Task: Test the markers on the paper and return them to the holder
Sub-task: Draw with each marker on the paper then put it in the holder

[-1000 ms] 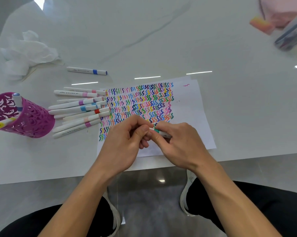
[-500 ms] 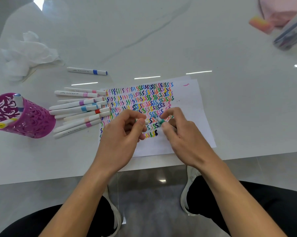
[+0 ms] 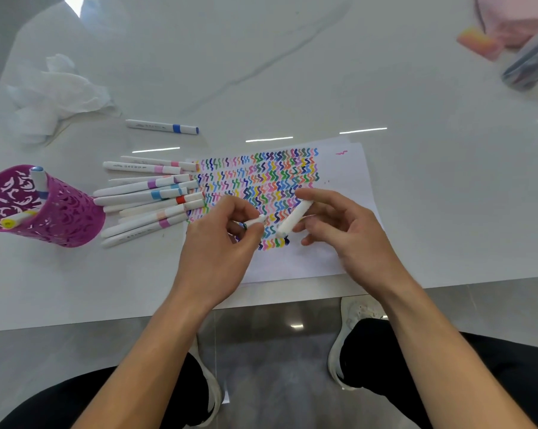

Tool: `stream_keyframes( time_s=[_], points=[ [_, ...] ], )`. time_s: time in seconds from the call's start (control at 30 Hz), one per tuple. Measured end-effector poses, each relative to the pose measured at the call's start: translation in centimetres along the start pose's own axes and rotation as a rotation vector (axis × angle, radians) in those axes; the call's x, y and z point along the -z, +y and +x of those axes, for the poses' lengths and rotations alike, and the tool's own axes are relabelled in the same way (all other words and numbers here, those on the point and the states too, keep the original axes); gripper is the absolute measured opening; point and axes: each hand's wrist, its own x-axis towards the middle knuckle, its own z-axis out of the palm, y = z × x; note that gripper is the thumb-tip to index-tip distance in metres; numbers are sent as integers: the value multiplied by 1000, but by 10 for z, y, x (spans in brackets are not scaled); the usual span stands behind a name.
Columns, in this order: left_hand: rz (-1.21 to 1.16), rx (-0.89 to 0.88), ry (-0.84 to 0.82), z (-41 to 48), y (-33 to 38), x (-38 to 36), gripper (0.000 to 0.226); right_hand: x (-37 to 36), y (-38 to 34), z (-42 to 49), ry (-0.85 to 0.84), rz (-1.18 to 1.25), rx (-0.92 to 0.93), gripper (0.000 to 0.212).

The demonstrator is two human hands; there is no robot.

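Head view, both hands low over the paper (image 3: pixel 348 178). Left hand (image 3: pixel 218 249) pinched shut on the cap (image 3: pixel 255 221), small and white, held between thumb and fingers. Right hand (image 3: pixel 342 230) closed on the marker (image 3: pixel 294 218), body slanting down and left, tip end towards the cap and apart from it, over the lowest row of squiggles. No contact between tip and paper as far as can be told; colour of the tip too blurred to name.

Step in hand, by the look of it: marker uncapped and about to be tested. Next move likely calls for lowering the tip onto a bare patch beside the last row, drawing one short wave, then lining up cap and tip, pressing shut and carrying it left to the holder (image 3: pixel 60 212).

Holder: purple, pierced, standing well left of the paper, two markers already in it. Pile of capped markers (image 3: pixel 150 199) between holder and paper, tips touching the paper's left edge; most of the task still to do, judging by that pile. One blue marker (image 3: pixel 162 126) lying alone farther back.

Table (image 3: pixel 292 72): white, glossy, faintly veined, reflecting strip lights. Crumpled tissue (image 3: pixel 57 91) at far left, pink cloth (image 3: pixel 509 17) and a clear case (image 3: pixel 530 63) at far right. Grey tiled floor below, dark trousers, white shoes.
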Motion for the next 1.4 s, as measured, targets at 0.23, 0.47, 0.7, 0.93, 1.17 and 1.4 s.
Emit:
stream_keyframes(
  time_s=[0.23, 0.47, 0.7, 0.93, 1.17, 1.4],
  points=[
    [140, -31, -19, -1, -1, -2, 14, -5, 4, -4, 69, -116, 5, 27],
    [256, -100, -43, -2, 0, -4, 12, -6, 14, -6, 128, -109, 43, 20],
    [342, -118, -93, -2, -1, -6, 12, -11, 30, -13, 220, -148, 116, 16],
    [374, -106, -100, -2, -3, -7, 12, -13, 39, -10, 264, -254, 178, 16],
    [378, -84, -104, -2, -3, -7, 12, -14, 36, -9, 261, -260, 165, 18],
    [375, -64, -106, -2, -4, -7, 12, -14, 36, -9, 242, -271, 137, 15]
  ],
)
